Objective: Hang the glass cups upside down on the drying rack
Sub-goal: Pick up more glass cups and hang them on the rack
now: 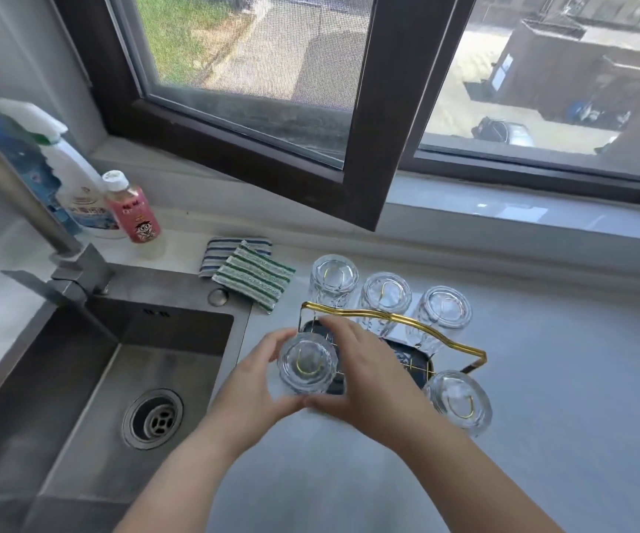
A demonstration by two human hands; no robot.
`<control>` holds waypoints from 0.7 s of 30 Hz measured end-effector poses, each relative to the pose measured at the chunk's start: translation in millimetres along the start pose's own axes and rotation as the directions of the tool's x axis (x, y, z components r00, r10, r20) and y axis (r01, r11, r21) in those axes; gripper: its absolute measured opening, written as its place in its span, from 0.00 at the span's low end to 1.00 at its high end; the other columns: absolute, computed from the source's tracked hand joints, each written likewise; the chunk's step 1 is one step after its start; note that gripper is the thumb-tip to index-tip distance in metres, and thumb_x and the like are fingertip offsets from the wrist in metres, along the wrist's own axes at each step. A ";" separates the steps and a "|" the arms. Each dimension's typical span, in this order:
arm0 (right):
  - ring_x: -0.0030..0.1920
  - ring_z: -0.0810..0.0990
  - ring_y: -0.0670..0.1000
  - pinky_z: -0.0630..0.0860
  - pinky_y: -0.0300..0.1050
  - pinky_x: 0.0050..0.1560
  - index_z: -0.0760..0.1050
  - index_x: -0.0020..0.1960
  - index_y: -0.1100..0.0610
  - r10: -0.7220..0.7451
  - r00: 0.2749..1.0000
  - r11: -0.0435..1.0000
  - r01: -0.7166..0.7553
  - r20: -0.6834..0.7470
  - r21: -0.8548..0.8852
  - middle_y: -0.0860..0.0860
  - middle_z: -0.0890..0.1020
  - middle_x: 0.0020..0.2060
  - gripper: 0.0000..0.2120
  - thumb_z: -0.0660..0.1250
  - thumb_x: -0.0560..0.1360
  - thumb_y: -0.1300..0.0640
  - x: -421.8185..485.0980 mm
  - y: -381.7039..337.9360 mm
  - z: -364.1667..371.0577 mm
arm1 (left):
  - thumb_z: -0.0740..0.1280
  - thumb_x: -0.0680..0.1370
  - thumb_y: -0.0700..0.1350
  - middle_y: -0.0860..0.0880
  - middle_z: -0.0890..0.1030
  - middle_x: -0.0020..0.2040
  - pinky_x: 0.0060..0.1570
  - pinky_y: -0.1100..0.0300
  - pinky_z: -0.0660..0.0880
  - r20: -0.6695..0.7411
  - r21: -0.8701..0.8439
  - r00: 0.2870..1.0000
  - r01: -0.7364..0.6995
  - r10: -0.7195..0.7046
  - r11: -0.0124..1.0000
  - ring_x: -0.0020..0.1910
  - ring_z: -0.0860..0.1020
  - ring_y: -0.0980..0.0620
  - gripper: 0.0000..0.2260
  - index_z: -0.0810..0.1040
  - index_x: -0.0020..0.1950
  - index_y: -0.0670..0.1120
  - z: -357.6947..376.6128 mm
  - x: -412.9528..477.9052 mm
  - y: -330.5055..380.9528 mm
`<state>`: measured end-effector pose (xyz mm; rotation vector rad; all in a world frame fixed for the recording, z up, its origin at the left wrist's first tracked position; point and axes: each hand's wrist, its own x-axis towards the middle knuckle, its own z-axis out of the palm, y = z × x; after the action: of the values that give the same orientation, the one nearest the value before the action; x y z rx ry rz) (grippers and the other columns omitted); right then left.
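A gold wire drying rack (461, 346) with a dark tray stands on the grey counter right of the sink. Three clear glass cups hang upside down along its far side: one at the left (334, 277), one in the middle (386, 296), one at the right (444, 309). Another upturned glass cup (459, 403) sits at the rack's near right corner. At the near left corner I hold an upside-down glass cup (307, 364) over a gold prong, my left hand (255, 386) on its left side and my right hand (360, 373) on its right.
A steel sink (80, 378) with a drain and a square tap (68, 271) lies to the left. Two striped cloths (249, 273) lie behind the rack. A spray bottle (72, 175) and a pink drink bottle (133, 209) stand at the back left. An open window frame (380, 148) juts over the counter.
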<state>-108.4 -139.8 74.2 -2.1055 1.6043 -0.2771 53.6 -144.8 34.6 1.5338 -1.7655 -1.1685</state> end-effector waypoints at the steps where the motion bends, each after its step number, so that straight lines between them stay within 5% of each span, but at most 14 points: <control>1: 0.68 0.65 0.50 0.61 0.44 0.68 0.52 0.72 0.48 0.013 1.000 1.000 -0.013 -0.008 0.009 0.46 0.66 0.70 0.43 0.72 0.66 0.41 0.8 0.3 -0.1 | 0.78 0.64 0.46 0.72 0.70 0.54 0.48 0.82 0.64 -0.006 -0.007 1.000 -0.006 0.006 1.000 0.56 0.70 0.71 0.34 0.66 0.65 0.58 -0.5 0.6 -0.6; 4: 0.65 0.68 0.50 0.61 0.44 0.66 0.53 0.72 0.47 0.040 0.999 0.999 -0.040 0.003 0.032 0.46 0.71 0.67 0.42 0.72 0.66 0.43 1.6 0.3 -3.1 | 0.78 0.62 0.50 0.71 0.72 0.54 0.48 0.82 0.64 -0.009 -0.032 1.000 -0.013 0.013 0.999 0.54 0.68 0.77 0.33 0.67 0.63 0.59 -0.9 1.3 -1.2; 12: 0.65 0.67 0.49 0.59 0.42 0.64 0.55 0.70 0.46 0.060 0.998 0.996 -0.058 -0.022 0.066 0.43 0.72 0.66 0.39 0.73 0.66 0.45 -1.2 2.1 -5.7 | 0.78 0.63 0.50 0.70 0.71 0.54 0.51 0.73 0.63 0.004 -0.016 1.000 -0.005 0.006 1.000 0.56 0.69 0.71 0.34 0.66 0.64 0.60 -0.7 2.3 2.8; 16: 0.66 0.67 0.49 0.59 0.42 0.66 0.57 0.70 0.45 0.049 0.999 0.998 -0.049 -0.009 0.046 0.43 0.71 0.66 0.39 0.73 0.65 0.42 -5.1 4.6 -13.5 | 0.78 0.63 0.47 0.72 0.70 0.53 0.47 0.83 0.63 0.030 0.004 0.999 -0.025 0.025 1.000 0.51 0.66 0.81 0.32 0.65 0.60 0.64 -1.7 3.6 2.8; 21: 0.68 0.65 0.48 0.61 0.43 0.68 0.58 0.70 0.43 0.116 0.993 0.993 -0.116 -0.003 -0.007 0.43 0.70 0.67 0.40 0.74 0.63 0.42 -21.5 21.1 -32.4 | 0.78 0.63 0.48 0.68 0.68 0.59 0.53 0.77 0.62 0.060 0.066 0.998 -0.015 0.011 0.998 0.58 0.66 0.69 0.36 0.61 0.63 0.64 -2.6 3.3 5.3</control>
<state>-146.7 -131.7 94.7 -2.0081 1.7243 -0.2360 52.3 -148.7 40.0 1.5370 -1.8677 -1.1714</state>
